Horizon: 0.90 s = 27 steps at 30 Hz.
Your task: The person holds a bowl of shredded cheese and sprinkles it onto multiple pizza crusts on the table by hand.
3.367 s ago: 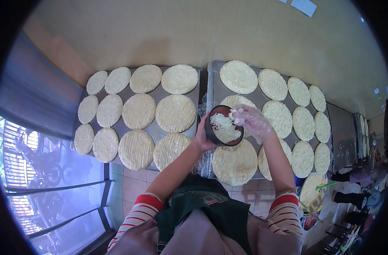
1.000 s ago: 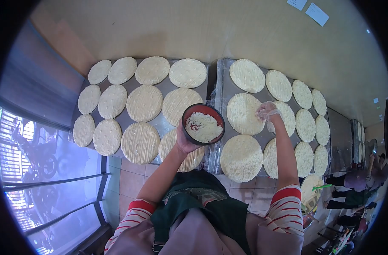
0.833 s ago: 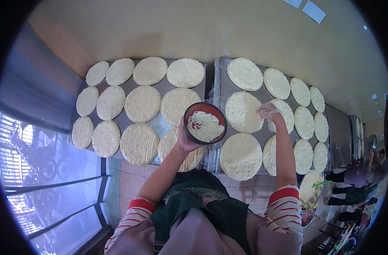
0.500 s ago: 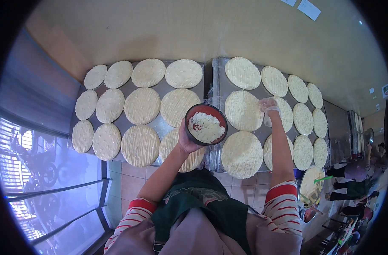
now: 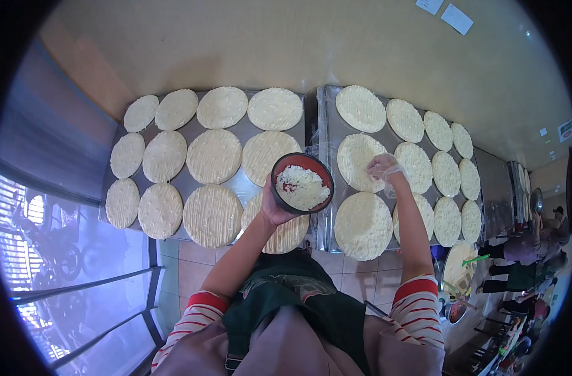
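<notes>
My left hand is wrapped around a dark bowl with a red inside. In it lie white, crumbly shreds that look like grated cheese. My right hand, in a clear plastic glove, hovers over a flat round base with a pale, creamy top. Its fingers are bunched together, and what they hold is too small to make out. Just below sits another round base whose surface looks sprinkled with bits. Striped piped lines cover a round base left of the bowl.
Two metal tables, a left one and a right one, carry rows of round bases with a narrow gap between them. A wall rises behind. Other people are at the far right. A window is at the left.
My right hand has moved left and slightly down, from between two round bases to over the left one. The bowl in my left hand has hardly moved.
</notes>
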{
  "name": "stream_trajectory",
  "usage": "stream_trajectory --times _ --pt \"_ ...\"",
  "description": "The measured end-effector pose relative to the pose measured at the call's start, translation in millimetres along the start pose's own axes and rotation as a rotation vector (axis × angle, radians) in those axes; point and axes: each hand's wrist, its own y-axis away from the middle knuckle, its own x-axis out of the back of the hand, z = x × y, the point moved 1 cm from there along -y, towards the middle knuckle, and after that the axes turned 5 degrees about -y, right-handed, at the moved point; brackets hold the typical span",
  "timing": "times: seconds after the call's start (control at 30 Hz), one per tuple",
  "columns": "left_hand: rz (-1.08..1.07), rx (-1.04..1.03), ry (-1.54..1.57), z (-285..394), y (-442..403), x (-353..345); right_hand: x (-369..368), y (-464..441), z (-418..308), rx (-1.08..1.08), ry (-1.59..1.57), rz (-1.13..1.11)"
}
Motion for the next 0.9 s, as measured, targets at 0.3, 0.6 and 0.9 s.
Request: stream_trajectory --times 0.3,0.6,0.9 --pt "0.024 0.050 -0.042 7 -1 -13 -9 15 -33 0.060 -0.251 0.049" --pt "0.097 0.165 -0.181 -11 -19 -16 -89 108 -150 0.847 0.347 -0.049" --pt "0.163 -0.012 -0.295 -51 -81 -47 -49 100 -91 0.583 0.457 -0.038"
